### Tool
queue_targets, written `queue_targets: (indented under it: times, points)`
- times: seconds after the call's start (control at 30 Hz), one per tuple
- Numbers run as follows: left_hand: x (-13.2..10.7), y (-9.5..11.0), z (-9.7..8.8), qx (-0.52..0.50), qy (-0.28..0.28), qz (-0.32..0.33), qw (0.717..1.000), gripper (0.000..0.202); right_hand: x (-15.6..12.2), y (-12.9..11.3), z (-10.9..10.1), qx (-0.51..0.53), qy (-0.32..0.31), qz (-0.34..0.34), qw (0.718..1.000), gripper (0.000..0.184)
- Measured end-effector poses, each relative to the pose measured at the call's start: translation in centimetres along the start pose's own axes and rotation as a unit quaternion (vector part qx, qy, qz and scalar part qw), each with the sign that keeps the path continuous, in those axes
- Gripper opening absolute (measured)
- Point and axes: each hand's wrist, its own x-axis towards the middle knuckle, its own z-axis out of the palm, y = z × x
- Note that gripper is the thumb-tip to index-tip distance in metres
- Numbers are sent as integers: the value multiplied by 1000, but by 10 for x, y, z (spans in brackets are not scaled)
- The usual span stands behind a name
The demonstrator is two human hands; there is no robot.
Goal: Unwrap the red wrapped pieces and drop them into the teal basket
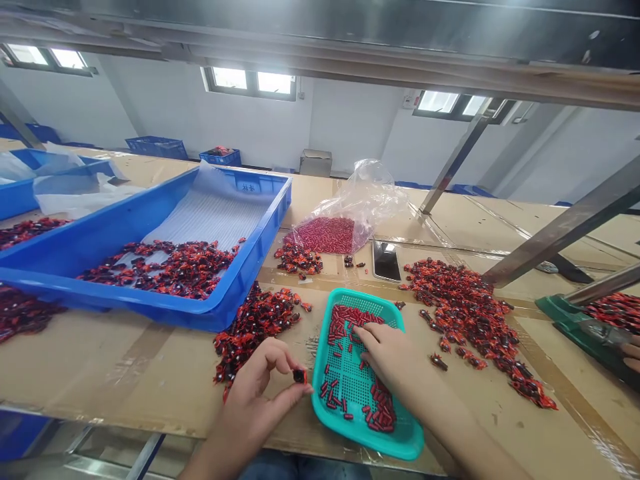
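Observation:
My left hand (260,383) pinches one small red-and-black part (300,376) between thumb and fingers, just left of a teal perforated tray (400,437). My right hand (387,350) rests inside that tray, fingers curled down on the small red capsule pieces (345,320) scattered in it; whether it grips one is hidden. A heap of red-and-black parts (255,323) lies on the cardboard left of the tray. A wider spread of them (465,313) lies to the right.
A big blue bin (250,267) with more parts stands at the left. A clear bag of red capsules (330,233) and a phone (386,260) lie behind the tray. Slanted metal struts (560,230) cross on the right, above a green fixture (570,323) and another person's fingers (631,353).

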Motion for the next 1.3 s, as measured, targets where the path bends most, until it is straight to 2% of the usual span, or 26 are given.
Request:
queue_targets:
  times: [0.1,0.23,0.37,0.5,0.63,0.73,0.83,0.9,0.93,1.03,1.17,1.3]
  points:
    - [-5,6,2,-29,23,-11,999,29,4,2,7,-22,-31,4,999,20]
    - [-9,11,4,-57,38,-5,998,23,3,0,2,-25,-55,11,998,23]
    - [-11,16,6,-69,32,21,997,15,3,-4,-4,-7,-58,33,998,20]
    - [-12,19,8,-59,36,47,996,17,4,-3,1,33,-46,58,997,23]
    - [-11,20,10,-59,39,60,996,16,5,-5,-5,106,-21,71,992,23]
    - [-8,23,10,-45,36,84,995,14,2,-19,-31,185,-2,57,981,13]
    - [-5,27,9,-12,32,114,993,13,-4,-44,-63,338,36,17,940,13]
    - [-5,30,8,2,25,122,992,14,-7,-60,-78,419,90,-20,903,13]
    - [-6,31,8,5,18,119,993,16,-7,-67,-82,431,119,-37,893,11]
    - [-11,33,7,12,11,116,993,22,-6,-81,-82,391,174,-73,901,10]
    - [-15,35,8,25,13,126,992,28,-5,-87,-76,359,185,-86,911,12]
    - [-22,38,10,34,18,139,990,33,-8,-85,-71,425,153,-27,892,22]
